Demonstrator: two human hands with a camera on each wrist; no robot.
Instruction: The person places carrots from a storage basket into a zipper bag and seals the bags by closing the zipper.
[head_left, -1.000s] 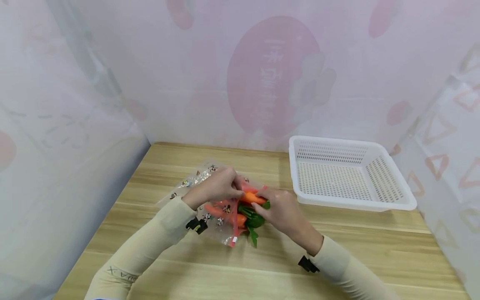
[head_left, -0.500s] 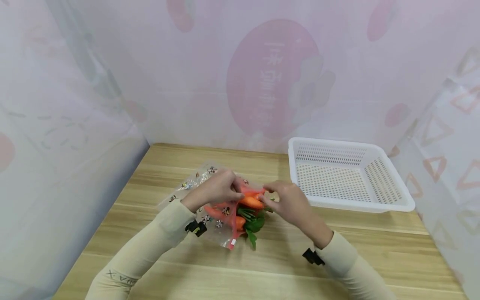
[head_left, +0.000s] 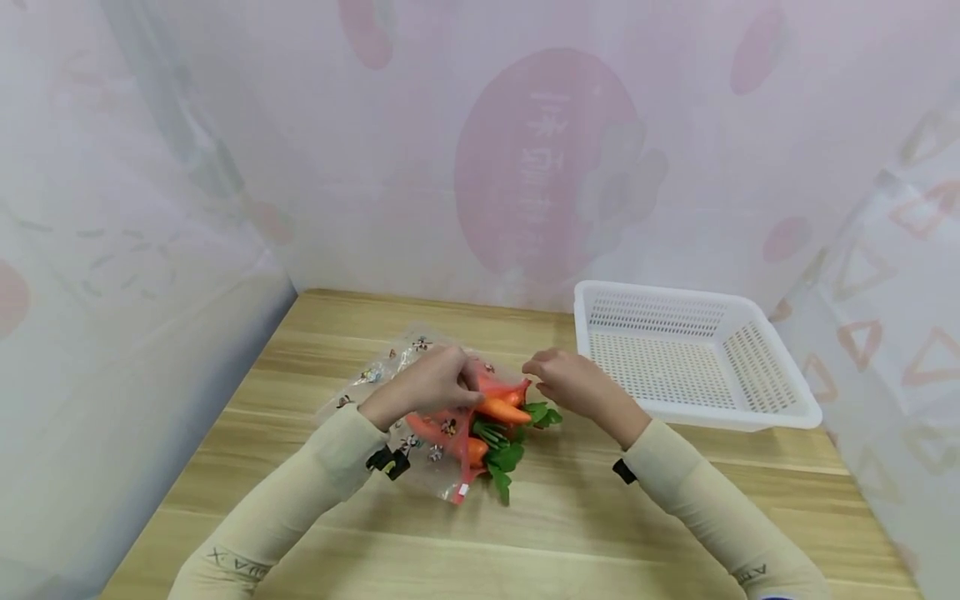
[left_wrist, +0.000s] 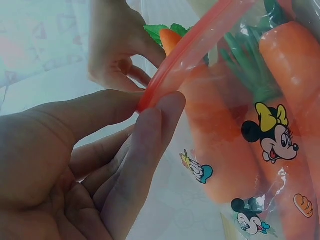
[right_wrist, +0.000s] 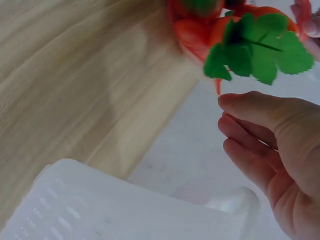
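A clear zip bag (head_left: 435, 452) with cartoon prints and a red zip edge lies on the table, its mouth toward the right. Inside are several orange carrots (left_wrist: 215, 145); one carrot (head_left: 504, 410) pokes out past the mouth. Green leaves (right_wrist: 260, 47) stick out there too. My left hand (head_left: 438, 387) pinches the bag's red edge between thumb and fingers. Near the pointed far corner of that edge is my right hand (head_left: 577, 387), its fingers loosely bent. In the right wrist view the red tip (right_wrist: 218, 86) ends right by my thumb, with nothing seen between the fingers.
A white perforated plastic basket (head_left: 693, 414) stands at the back right of the wooden table (head_left: 390, 558), near my right hand. Pale printed sheets (head_left: 360, 208) hang behind the table and along both sides.
My right hand has let go of the carrot and moved back to the bag's far corner. The protruding carrot and leaves show more. My left hand keeps its pinch on the edge.
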